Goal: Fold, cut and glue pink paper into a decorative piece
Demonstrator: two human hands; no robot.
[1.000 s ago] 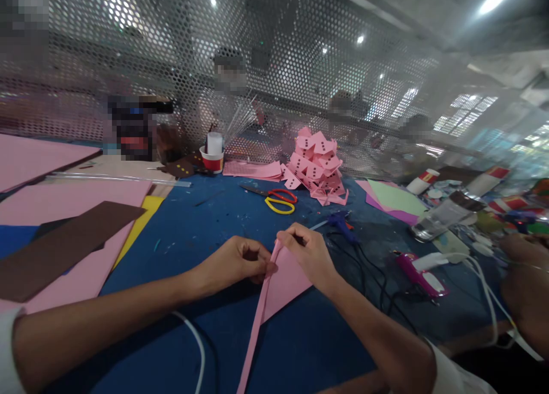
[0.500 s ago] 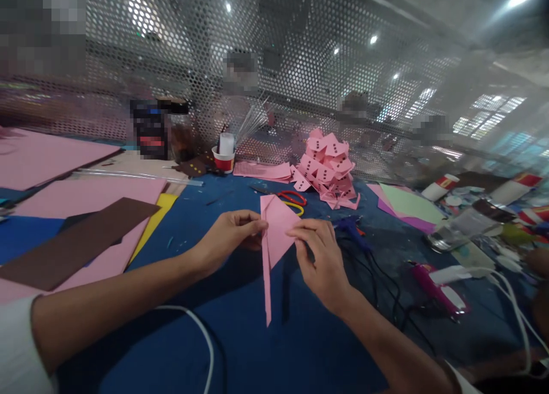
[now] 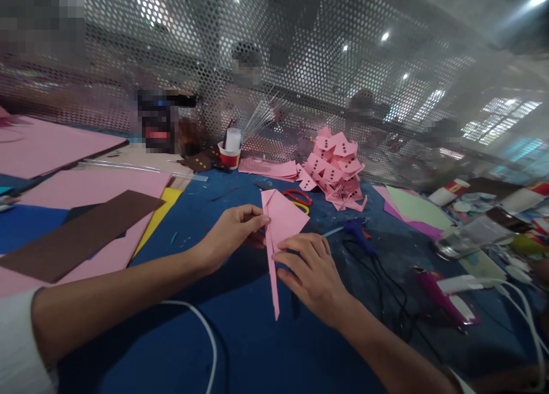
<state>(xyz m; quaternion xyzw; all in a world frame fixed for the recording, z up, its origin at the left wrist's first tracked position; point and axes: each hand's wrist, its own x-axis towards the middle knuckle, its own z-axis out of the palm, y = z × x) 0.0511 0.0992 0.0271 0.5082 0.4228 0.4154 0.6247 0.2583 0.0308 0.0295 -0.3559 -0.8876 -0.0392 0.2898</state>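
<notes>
A folded piece of pink paper point(image 3: 285, 214) is held up above the blue tabletop, broad and angular at the top with a narrow strip hanging down. My left hand point(image 3: 235, 234) pinches its left edge between thumb and fingers. On the other side, my right hand point(image 3: 315, 271) has its fingertips at the strip, just below the broad part; the thumb sits lower, close to the strip. Right behind the paper lie scissors with red and yellow handles point(image 3: 300, 198), their blades partly covered. A pile of pink folded pieces with dark dots point(image 3: 334, 165) stands farther back.
Pink sheets point(image 3: 98, 191) and a brown strip point(image 3: 86, 234) cover the left side. A blue glue gun point(image 3: 358, 231) and a magenta tool point(image 3: 446, 297) with cables lie at right. A paper cup point(image 3: 229, 156) stands by the perforated metal screen point(image 3: 291, 62). A white cable point(image 3: 206, 325) crosses the front.
My right hand has shifted from the paper's right corner down and left to the strip. My left hand keeps its pinch. The whole view has shifted slightly.
</notes>
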